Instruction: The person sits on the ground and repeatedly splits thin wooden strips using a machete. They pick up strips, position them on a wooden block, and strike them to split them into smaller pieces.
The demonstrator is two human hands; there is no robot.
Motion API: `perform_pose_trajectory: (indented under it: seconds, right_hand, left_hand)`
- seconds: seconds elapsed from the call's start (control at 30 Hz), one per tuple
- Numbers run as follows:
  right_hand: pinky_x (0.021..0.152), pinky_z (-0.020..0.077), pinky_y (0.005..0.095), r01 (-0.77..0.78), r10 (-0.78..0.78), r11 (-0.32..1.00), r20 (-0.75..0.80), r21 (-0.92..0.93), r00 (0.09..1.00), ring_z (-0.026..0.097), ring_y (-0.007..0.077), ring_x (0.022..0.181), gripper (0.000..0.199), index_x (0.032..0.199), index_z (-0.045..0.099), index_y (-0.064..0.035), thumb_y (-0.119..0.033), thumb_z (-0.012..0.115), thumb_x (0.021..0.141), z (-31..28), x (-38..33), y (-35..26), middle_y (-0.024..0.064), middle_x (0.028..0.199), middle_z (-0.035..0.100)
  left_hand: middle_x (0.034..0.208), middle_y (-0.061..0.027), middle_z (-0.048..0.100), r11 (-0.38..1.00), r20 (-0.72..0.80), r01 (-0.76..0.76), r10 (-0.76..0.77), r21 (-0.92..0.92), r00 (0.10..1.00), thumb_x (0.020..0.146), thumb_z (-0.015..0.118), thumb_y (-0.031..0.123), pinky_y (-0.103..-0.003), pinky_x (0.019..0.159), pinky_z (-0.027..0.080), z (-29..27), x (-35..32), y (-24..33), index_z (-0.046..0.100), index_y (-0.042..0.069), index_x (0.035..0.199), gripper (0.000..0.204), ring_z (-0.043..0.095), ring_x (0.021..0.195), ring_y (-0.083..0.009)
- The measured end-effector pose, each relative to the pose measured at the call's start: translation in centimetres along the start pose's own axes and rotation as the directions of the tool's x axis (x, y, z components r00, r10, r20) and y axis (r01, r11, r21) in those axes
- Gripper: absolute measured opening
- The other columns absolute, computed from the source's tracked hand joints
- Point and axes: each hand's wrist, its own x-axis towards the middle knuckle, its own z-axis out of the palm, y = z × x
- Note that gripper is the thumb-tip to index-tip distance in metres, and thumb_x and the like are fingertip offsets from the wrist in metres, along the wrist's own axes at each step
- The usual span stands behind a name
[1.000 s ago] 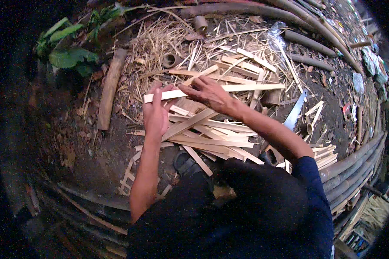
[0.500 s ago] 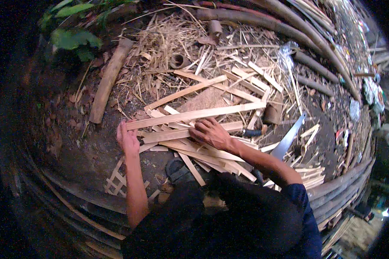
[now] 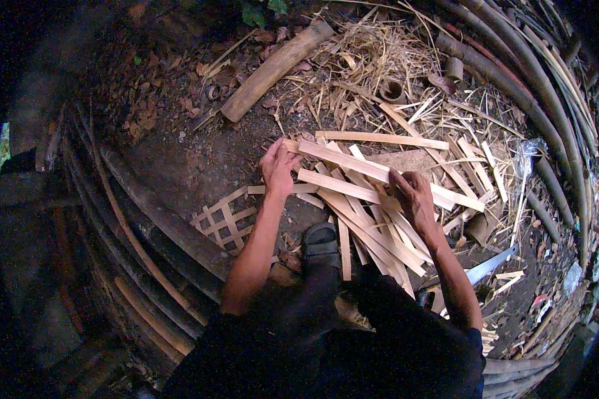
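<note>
My left hand (image 3: pixel 279 167) is closed on the left end of a long, pale bamboo strip (image 3: pixel 464 199), which slants away to the right. A second flat bamboo strip (image 3: pixel 343 159) overlaps it, and the fingers of my right hand (image 3: pixel 414 198) are closed around this one near its right part. Below both hands lies a loose pile of similar strips (image 3: pixel 366 229), crossing at many angles. One strip (image 3: pixel 336 185) of that pile passes beneath my right hand. My right fingertips are partly hidden behind the knuckles.
A crossed-strip lattice (image 3: pixel 227 221) lies left of my sandalled foot (image 3: pixel 321 241). The handsaw (image 3: pixel 491 266) rests right of my right forearm. A log (image 3: pixel 276 72), fibrous shavings (image 3: pixel 373 56) and a hollow bamboo piece (image 3: pixel 392 91) are farther off. Long poles (image 3: pixel 539 100) border the right.
The view has swung left, so the scene sits farther right. My right hand has moved from the pile up to a strip laid over the one in my left hand.
</note>
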Motion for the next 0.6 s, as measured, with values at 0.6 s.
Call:
perform_pose_trajectory:
  seconds: [0.6]
  right_hand:
    - [0.086,0.0405,0.0427,0.068,-0.072,0.997,-0.107,-0.046,0.992,0.054,0.0319,0.096,0.043,0.127,0.052,-0.0201,-0.026,0.056,0.085,4.1,1.6,0.6,0.0147,0.103,0.056]
  left_hand:
    - [0.113,-0.0178,0.057,0.973,-0.068,-0.079,0.096,0.217,0.993,0.092,0.057,0.016,-0.038,0.086,0.052,1.8,-0.5,0.3,0.046,-0.008,0.126,0.043,0.059,0.099,-0.0252]
